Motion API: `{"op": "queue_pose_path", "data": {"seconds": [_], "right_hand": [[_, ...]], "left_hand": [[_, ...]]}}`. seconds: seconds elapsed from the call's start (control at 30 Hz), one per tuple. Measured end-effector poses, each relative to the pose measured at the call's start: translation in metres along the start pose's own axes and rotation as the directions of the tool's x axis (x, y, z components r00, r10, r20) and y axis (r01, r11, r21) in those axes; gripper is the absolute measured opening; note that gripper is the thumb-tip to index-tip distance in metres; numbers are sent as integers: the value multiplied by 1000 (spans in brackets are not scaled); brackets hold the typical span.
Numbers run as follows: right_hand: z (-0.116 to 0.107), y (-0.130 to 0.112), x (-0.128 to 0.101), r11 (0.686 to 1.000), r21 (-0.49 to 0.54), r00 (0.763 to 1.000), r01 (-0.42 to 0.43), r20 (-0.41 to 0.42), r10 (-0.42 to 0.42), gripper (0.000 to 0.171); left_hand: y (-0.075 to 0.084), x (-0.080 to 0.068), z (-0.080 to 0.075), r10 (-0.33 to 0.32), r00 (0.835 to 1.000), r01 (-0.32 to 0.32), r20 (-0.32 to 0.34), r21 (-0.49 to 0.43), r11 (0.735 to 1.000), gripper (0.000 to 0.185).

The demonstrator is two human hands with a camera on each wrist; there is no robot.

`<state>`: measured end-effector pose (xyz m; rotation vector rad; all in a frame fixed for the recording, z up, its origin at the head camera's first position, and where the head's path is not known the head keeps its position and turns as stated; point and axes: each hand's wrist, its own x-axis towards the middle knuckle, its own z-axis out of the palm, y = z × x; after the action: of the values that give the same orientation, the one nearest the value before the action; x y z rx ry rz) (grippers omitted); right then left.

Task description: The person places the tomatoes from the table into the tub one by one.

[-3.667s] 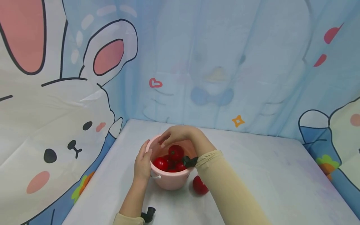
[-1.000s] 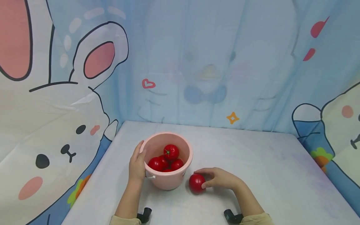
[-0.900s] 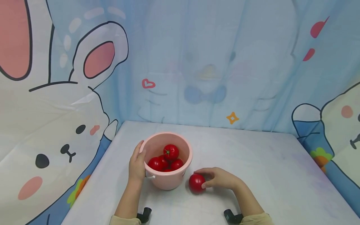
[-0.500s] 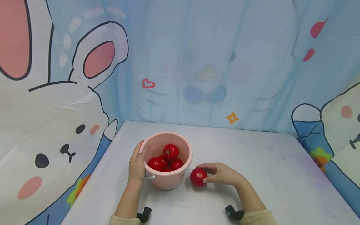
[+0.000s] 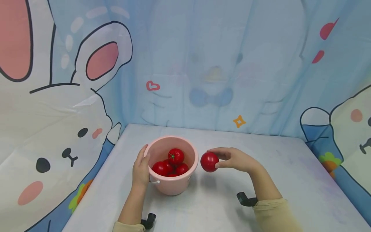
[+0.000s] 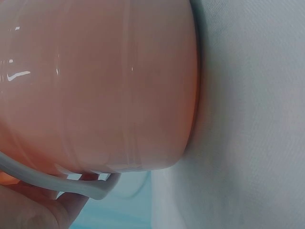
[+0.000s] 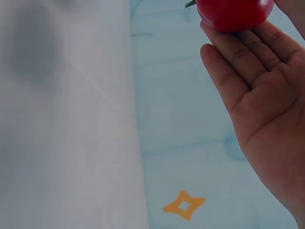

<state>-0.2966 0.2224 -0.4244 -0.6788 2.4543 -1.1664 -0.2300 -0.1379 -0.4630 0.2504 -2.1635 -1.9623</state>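
Note:
A pink bucket stands upright on the table, several red tomatoes inside it. My left hand grips the bucket's left side at the rim, thumb on the near side. In the left wrist view the bucket wall fills much of the picture, and part of that hand shows beside the pale handle. My right hand pinches another tomato between thumb and fingers. This tomato is raised off the table, just right of the bucket rim. Its green stem shows in the right wrist view.
The white-covered table extends to the right of the bucket. Behind it hangs a light blue printed curtain, with a rabbit print at the left. A dark device sits at each wrist, the right one low over the table.
My right hand was over the bucket earlier, then took hold of the tomato on the table. It has since lifted that tomato up to rim height. My left hand stays on the bucket.

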Motion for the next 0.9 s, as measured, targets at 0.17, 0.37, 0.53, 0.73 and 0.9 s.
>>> {"op": "queue_pose_path", "data": {"seconds": [0.17, 0.37, 0.53, 0.73, 0.9], "right_hand": [[-11, -6, 0, 1000, 1, 1000, 29, 1, -29, 59], [-16, -10, -1, 999, 7, 999, 45, 11, -45, 58], [-20, -15, 1, 999, -14, 999, 46, -1, -46, 59], [-32, -31, 3, 998, -35, 998, 60, -14, -60, 59], [-41, -50, 9, 997, -31, 997, 71, -7, -72, 59]], "left_hand": [[0, -1, 0, -3, 1000, 3, -1, -3, 1000, 45], [1, -1, 0, 8, 1000, -8, 2, -6, 1000, 46], [1, -2, 0, 15, 1000, -15, 2, -5, 1000, 46], [1, -2, 1, 25, 1000, -25, -11, 2, 1000, 46], [2, -2, 0, 28, 1000, -28, -11, -3, 1000, 47]]}}
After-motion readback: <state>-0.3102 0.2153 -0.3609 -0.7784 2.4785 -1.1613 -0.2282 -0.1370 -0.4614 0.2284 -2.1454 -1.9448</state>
